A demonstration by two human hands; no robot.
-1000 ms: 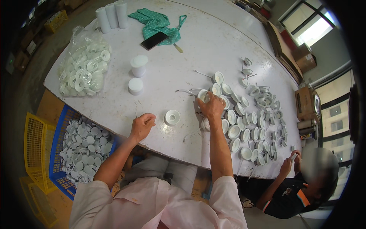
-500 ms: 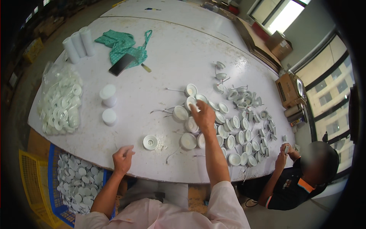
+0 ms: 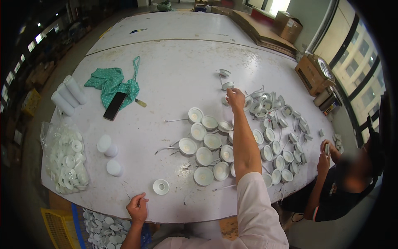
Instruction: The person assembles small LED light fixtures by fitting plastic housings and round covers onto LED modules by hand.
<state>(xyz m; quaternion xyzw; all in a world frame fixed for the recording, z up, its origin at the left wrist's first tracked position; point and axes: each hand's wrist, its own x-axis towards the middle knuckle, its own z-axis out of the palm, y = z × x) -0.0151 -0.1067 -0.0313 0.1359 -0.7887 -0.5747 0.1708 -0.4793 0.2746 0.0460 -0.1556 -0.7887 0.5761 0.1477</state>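
My right hand (image 3: 235, 98) reaches far across the white table (image 3: 174, 70) to the far edge of a spread of round white lamp fittings (image 3: 212, 141). Its fingers curl at one small fitting (image 3: 227, 86); I cannot tell whether they grip it. Several fittings lie face up in rows beside my forearm, and smaller ones with wires are heaped to the right (image 3: 282, 124). My left hand (image 3: 138, 207) rests at the table's near edge, fingers closed, just below a single white ring (image 3: 161, 186).
A green cloth (image 3: 112, 83) and a black phone (image 3: 115, 106) lie at the far left, with white tubes (image 3: 68, 94), a bag of white rings (image 3: 66, 159) and two white caps (image 3: 107, 146). Blue (image 3: 105, 224) and yellow (image 3: 56, 226) crates stand below. A co-worker (image 3: 352, 178) sits at the right.
My head has moved back and the view widened. My right hand has stretched farther out, from the near fittings to the far edge of the pile. My left hand stays at the near edge.
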